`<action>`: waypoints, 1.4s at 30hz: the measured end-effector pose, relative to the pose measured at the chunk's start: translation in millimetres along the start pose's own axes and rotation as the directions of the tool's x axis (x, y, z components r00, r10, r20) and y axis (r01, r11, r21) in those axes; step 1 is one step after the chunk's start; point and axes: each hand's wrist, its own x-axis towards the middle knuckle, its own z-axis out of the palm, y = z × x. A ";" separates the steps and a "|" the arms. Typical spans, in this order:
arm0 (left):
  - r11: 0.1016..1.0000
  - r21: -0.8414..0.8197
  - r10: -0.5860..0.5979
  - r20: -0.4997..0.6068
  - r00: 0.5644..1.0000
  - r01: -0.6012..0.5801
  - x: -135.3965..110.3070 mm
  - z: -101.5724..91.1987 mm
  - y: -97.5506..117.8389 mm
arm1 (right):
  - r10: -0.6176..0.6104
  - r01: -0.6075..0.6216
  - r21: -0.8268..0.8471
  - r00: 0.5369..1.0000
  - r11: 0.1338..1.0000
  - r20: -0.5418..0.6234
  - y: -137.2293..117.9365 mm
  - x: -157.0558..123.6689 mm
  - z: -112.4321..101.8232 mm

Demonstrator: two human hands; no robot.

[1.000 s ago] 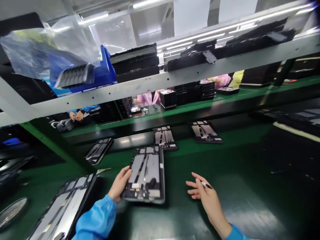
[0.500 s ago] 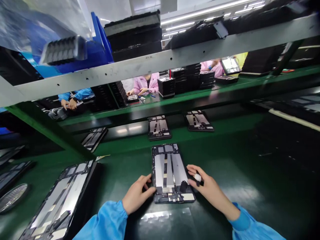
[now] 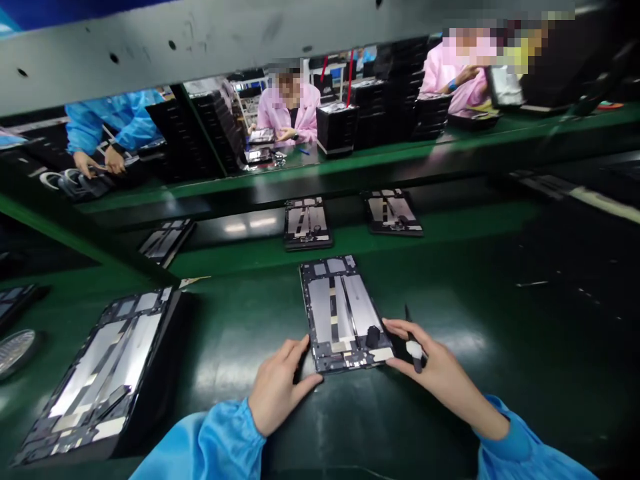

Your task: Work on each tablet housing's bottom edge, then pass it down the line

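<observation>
An opened tablet chassis point(image 3: 340, 310) lies flat on the green bench in front of me, its silver battery cells and black frame facing up. My left hand point(image 3: 280, 383) grips its near left corner, thumb and fingers curled against the edge. My right hand point(image 3: 433, 370) touches the near right corner and holds a thin black tool with a white band point(image 3: 414, 345) between its fingers.
A stack of similar open tablets point(image 3: 97, 373) lies at my left. Three more tablets point(image 3: 307, 223) point(image 3: 393, 212) point(image 3: 167, 239) ride the conveyor beyond. A metal dish point(image 3: 13, 348) sits far left. People in pink and blue coats point(image 3: 287, 110) work across the line beside black tray stacks point(image 3: 337, 127).
My view tilted down, so the shelf beam rose out of frame. My left hand set the tablet straight in front of me, and my right hand came in to its right corner.
</observation>
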 end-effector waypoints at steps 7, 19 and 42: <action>0.989 0.000 0.144 -0.142 0.979 -0.145 14.4 -1.7 11.4 | -0.250 0.256 -0.059 0.964 0.965 0.093 -45.5 8.3 47.9; 0.976 -0.045 0.205 -0.160 0.966 -0.214 11.3 2.9 20.0 | -0.344 0.343 0.041 0.916 0.938 0.205 -57.9 19.1 61.3; 0.799 0.347 0.509 0.043 0.860 -0.491 -4.0 -4.9 -4.4 | -0.306 0.319 -0.007 0.914 0.948 0.265 -53.3 16.1 65.4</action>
